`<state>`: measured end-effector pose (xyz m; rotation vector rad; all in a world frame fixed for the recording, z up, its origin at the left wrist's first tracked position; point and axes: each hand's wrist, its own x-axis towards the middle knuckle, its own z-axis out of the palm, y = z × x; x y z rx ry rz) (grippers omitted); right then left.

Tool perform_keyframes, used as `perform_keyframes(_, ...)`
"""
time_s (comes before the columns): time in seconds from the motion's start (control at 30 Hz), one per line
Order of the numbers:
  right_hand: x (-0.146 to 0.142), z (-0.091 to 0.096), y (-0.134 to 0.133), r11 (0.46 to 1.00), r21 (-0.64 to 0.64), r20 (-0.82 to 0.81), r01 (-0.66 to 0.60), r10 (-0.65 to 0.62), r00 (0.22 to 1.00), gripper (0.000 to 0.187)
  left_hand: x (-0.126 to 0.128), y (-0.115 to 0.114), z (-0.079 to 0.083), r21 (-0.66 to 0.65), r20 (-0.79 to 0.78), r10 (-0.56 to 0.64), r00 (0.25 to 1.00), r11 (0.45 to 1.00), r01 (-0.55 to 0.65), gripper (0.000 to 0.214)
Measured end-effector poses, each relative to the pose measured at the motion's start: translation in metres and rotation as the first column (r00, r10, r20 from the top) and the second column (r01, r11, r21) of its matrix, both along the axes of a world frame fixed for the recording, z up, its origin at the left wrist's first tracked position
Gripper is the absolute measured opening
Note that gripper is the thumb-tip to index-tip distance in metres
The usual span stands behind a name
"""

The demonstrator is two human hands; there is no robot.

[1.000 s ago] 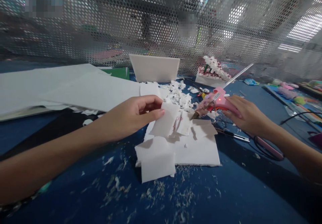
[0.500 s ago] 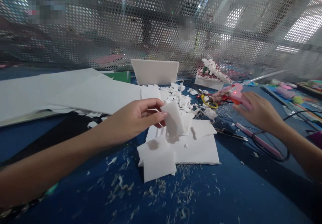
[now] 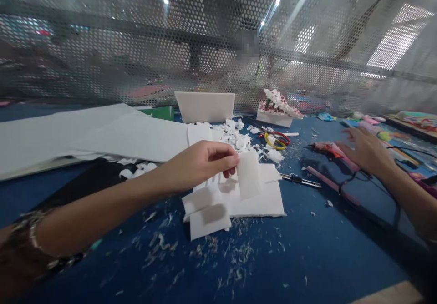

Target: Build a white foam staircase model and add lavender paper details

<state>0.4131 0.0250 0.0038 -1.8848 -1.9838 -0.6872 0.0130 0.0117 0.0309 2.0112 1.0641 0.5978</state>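
I'd lowered the glue gun (image 3: 332,149) to the surface (image 3: 307,245) — right hand (image 3: 368,151) loosely spread, seemingly freed — while my left hand (image 3: 201,162) kept the white piece (image 3: 248,176) pinched between fingers.

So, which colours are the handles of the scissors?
The scissors' handles are red and yellow, clearest in the head view.

The person's right hand (image 3: 367,151) is blurred, its spread fingers soft at the edges, so whether it touches the handle of the pink plastic glue gun (image 3: 323,147) beside it is hard to say from this view. The left hand (image 3: 213,163) and the thin white rectangular piece (image 3: 249,176) it pinches hide parts of the flat white pieces (image 3: 259,206) beneath. The left edge cuts off the broad white sheets (image 3: 68,131), the bottom edge a beige flat strip (image 3: 392,295), while shapes behind the grey perforated metal screen (image 3: 136,58) are indistinct.
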Motion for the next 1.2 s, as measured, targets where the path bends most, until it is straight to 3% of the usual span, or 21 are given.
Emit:
perform_keyframes(0.07, -0.043, 0.013, -0.013, 0.965, 0.043, -0.030, -0.259, 0.260, 0.965, 0.053, 0.009, 0.001, 0.004, 0.019, 0.006, -0.012, 1.000, 1.000, 0.011, 0.027)
perform_keyframes(0.1, -0.066, 0.019, -0.021, 0.911, 0.052, -0.026, -0.410, 0.412, 0.911, 0.055, 0.013, 0.001, 0.005, 0.030, 0.008, -0.016, 1.000, 0.999, 0.016, 0.029)
perform_keyframes(0.17, -0.108, 0.027, -0.034, 0.737, -0.022, 0.022, -0.675, 0.676, 0.737, 0.061, 0.019, 0.003, 0.007, 0.059, 0.002, -0.032, 0.999, 0.998, 0.032, 0.032)
perform_keyframes(0.2, -0.125, 0.029, -0.039, 0.661, -0.049, 0.029, -0.749, 0.751, 0.660, 0.066, 0.022, 0.003, 0.008, 0.069, -0.005, -0.048, 0.999, 0.996, 0.048, 0.033)
perform_keyframes(0.33, -0.160, 0.033, -0.042, 0.571, -0.157, 0.005, -0.806, 0.816, 0.577, 0.061, 0.025, 0.004, 0.009, 0.071, 0.011, -0.093, 0.996, 0.993, 0.092, 0.030)
perform_keyframes(0.63, -0.166, 0.031, -0.031, 0.489, -0.135, -0.129, -0.862, 0.854, 0.505, 0.043, 0.020, 0.010, 0.004, -0.049, 0.165, -0.049, 0.985, 0.997, 0.058, 0.029)
perform_keyframes(0.7, -0.166, 0.028, -0.029, 0.461, -0.089, -0.260, -0.883, 0.845, 0.468, 0.040, 0.020, 0.011, 0.003, -0.080, 0.191, -0.035, 0.981, 0.996, 0.051, 0.033)
perform_keyframes(0.77, -0.164, 0.025, -0.025, 0.402, -0.007, -0.497, -0.915, 0.793, 0.353, 0.038, 0.018, 0.011, 0.004, -0.052, 0.202, -0.041, 0.978, 0.997, 0.052, 0.036)
perform_keyframes(0.87, -0.161, 0.019, -0.016, 0.289, 0.146, -0.852, -0.946, 0.522, 0.028, 0.032, 0.013, 0.011, 0.010, 0.149, 0.074, -0.029, 0.997, 0.989, 0.018, 0.041)
perform_keyframes(0.9, -0.159, 0.018, -0.013, 0.262, 0.194, -0.914, -0.945, 0.397, -0.077, 0.030, 0.010, 0.011, 0.013, 0.240, -0.006, -0.009, 1.000, 0.971, 0.010, 0.041)
perform_keyframes(0.97, -0.158, 0.015, -0.009, 0.250, 0.255, -0.961, -0.934, 0.172, -0.216, 0.029, 0.004, 0.013, 0.017, 0.380, -0.177, 0.025, 0.984, 0.924, 0.045, 0.042)
perform_keyframes(1.07, -0.158, 0.014, -0.006, 0.278, 0.275, -0.958, -0.920, -0.006, -0.288, 0.036, -0.005, 0.020, 0.017, 0.417, -0.404, 0.012, 0.914, 0.893, 0.172, 0.058)
perform_keyframes(1.2, -0.158, 0.014, -0.006, 0.267, 0.269, -0.955, -0.926, -0.050, -0.292, 0.038, -0.011, 0.032, 0.005, 0.208, -0.611, -0.132, 0.780, 0.925, 0.320, 0.094)
